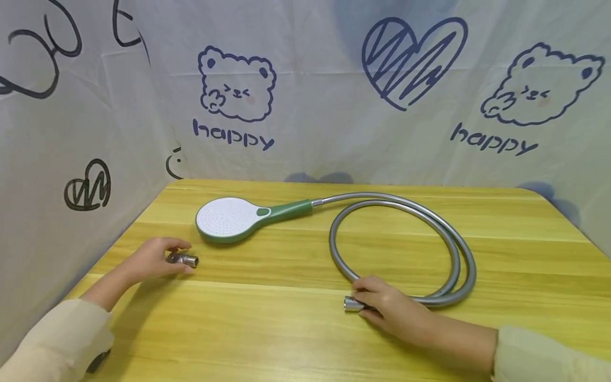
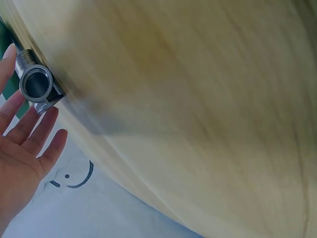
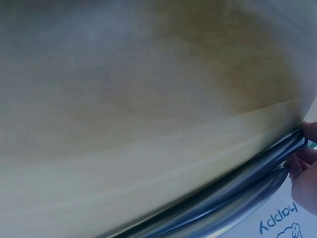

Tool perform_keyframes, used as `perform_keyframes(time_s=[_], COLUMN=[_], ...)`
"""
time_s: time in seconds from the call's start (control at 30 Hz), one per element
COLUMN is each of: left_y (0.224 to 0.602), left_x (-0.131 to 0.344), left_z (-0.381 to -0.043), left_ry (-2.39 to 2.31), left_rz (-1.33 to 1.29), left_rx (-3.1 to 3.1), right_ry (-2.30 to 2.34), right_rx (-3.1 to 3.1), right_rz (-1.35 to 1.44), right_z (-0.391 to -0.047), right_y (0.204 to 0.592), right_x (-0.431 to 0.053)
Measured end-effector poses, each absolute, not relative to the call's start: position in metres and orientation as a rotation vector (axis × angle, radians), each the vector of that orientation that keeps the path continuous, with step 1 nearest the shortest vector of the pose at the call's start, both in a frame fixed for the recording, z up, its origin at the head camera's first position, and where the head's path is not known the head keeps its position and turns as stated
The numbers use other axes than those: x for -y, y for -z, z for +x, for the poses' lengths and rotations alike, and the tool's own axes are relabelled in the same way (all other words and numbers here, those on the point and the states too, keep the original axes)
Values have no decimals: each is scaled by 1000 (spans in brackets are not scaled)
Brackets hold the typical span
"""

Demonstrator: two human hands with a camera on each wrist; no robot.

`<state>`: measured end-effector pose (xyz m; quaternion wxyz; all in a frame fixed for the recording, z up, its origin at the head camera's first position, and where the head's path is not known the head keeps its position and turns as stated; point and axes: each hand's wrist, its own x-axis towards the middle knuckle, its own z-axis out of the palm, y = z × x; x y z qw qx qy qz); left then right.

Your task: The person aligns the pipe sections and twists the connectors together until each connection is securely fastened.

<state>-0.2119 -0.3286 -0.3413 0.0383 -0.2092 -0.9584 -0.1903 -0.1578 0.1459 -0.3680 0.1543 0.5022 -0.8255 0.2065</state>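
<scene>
Holding the left arm (image 1: 108, 291) out from the lower left, bending slightly at the wrist (image 1: 128, 272), pointing the left grip (image 1: 155, 260) rightward with its back upward, leaving the thumb (image 1: 177, 269) and index finger (image 1: 177, 244) apart and, in the left wrist view, fanning the fingers (image 2: 43, 129) slightly. Holding the right arm (image 1: 463, 339) out from the lower right, pointing the right grip (image 1: 401, 310) leftward, bending the right fingers (image 1: 368, 284) and pinching between them and the right thumb (image 1: 374, 318).
</scene>
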Motion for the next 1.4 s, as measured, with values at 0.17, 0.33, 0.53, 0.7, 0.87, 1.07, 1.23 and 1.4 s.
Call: perform_keyframes(time_s=[0.17,0.33,0.53,0.7,0.87,1.07,1.23,1.4], left_y=[337,338,338,338,338,339,340,342], left_x=[326,327,329,329,329,332,337,343], left_z=[-207,-206,-203,-202,-200,-198,-197,-197], left_ry=[601,596,600,589,595,674,731,734], left_rz=[-585,-567,-563,-546,-547,-553,-543,-561], left_rx=[3017,3028,3030,3030,3036,3035,3028,2999], right_ry=[-610,-640,-682,-676,-633,-642,-631,-613], right_rx=[2447,2564,2628,2641,2659,2666,2670,2660], right_rz=[1408,1363,1346,1342,1333,1334,1332,1341], right_z=[-152,-147,-145,-144,-142,-142,-142,-143], right_y=[366,362,360,357,357,359,359,360], right_x=[-146,-144,-142,-139,-137,-138,-139,-139])
